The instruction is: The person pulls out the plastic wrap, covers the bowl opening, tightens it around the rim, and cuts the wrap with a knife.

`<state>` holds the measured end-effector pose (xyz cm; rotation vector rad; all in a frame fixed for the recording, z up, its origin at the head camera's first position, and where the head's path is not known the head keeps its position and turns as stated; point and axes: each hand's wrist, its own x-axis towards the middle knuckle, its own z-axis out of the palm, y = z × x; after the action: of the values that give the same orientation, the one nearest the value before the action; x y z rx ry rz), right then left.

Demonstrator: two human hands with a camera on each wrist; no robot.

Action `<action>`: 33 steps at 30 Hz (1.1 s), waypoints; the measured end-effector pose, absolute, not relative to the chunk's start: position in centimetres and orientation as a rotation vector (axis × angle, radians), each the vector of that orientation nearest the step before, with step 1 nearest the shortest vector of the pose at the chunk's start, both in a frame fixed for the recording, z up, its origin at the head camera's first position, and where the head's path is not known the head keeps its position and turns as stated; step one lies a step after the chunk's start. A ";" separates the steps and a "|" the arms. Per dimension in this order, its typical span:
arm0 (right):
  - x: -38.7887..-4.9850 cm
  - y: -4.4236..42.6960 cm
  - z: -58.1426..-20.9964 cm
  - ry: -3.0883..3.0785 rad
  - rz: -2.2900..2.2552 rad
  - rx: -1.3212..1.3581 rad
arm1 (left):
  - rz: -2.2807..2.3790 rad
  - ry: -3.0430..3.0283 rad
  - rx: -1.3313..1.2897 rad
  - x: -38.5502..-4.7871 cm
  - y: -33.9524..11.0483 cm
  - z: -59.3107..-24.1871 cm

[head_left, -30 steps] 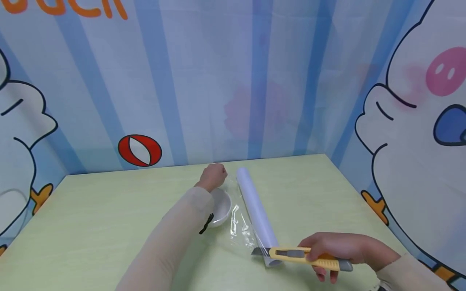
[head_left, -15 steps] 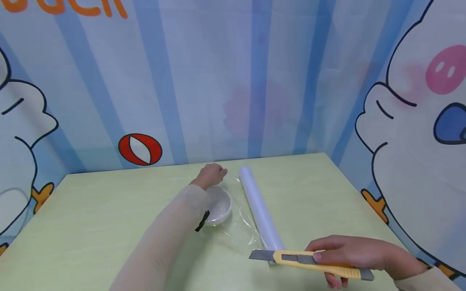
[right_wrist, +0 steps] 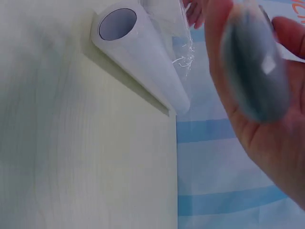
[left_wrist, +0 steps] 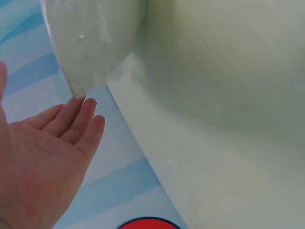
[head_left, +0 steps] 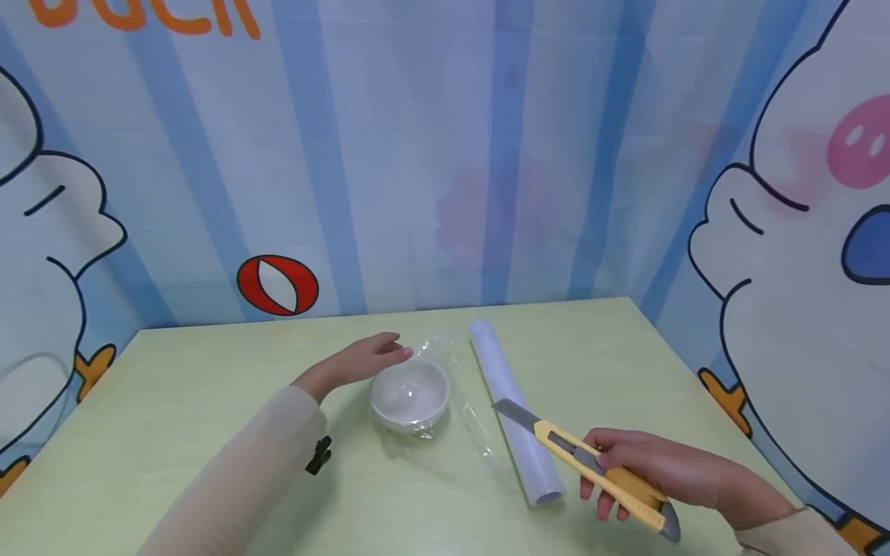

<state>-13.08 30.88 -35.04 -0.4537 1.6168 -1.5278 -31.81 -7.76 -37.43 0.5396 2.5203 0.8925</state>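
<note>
A white bowl (head_left: 410, 392) stands mid-table with clear film (head_left: 462, 432) over it and spread to its right. My left hand (head_left: 361, 359) is at the bowl's far left edge, its fingers extended; in the left wrist view this hand (left_wrist: 52, 152) has its palm showing, fingertips at the film's edge (left_wrist: 81, 71). Right of the bowl lies a roll of film (head_left: 514, 413). My right hand (head_left: 653, 467) grips a yellow box cutter (head_left: 591, 463), blade out and pointing up-left over the roll. The right wrist view shows the hand (right_wrist: 281, 138) round the cutter's grey end (right_wrist: 255, 67).
The pale table (head_left: 208, 417) meets a blue striped cloth backdrop (head_left: 403, 154) at its far edge. Cartoon figures are printed on the cloth at both sides. The roll's open end (right_wrist: 118, 24) faces the near side.
My left hand has opened and moved left, uncovering the view of the bowl. The cutter has turned, its blade now pointing up-left. The film now lies apart from the roll's near end.
</note>
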 end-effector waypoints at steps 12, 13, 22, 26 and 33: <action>-15.6 29.7 -35.6 2.149 -1.607 -0.058 | 1.123 2.316 0.518 -27.0 -10.1 -41.7; -15.8 29.6 -35.7 2.170 -1.625 -0.034 | 1.150 2.317 0.524 -26.9 -10.0 -41.9; -16.5 27.7 -36.4 2.252 -1.712 0.012 | 1.256 2.337 0.516 -26.4 -10.4 -42.3; -16.4 27.1 -36.3 2.298 -1.740 0.073 | 1.253 2.348 0.511 -26.5 -10.2 -42.1; -16.5 27.0 -36.6 2.355 -1.787 0.137 | 1.274 2.329 0.505 -26.1 -10.0 -41.9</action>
<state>-16.47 26.97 -36.61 0.1375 2.3551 -1.7872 -26.10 -10.02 -41.90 0.5047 2.3290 1.2742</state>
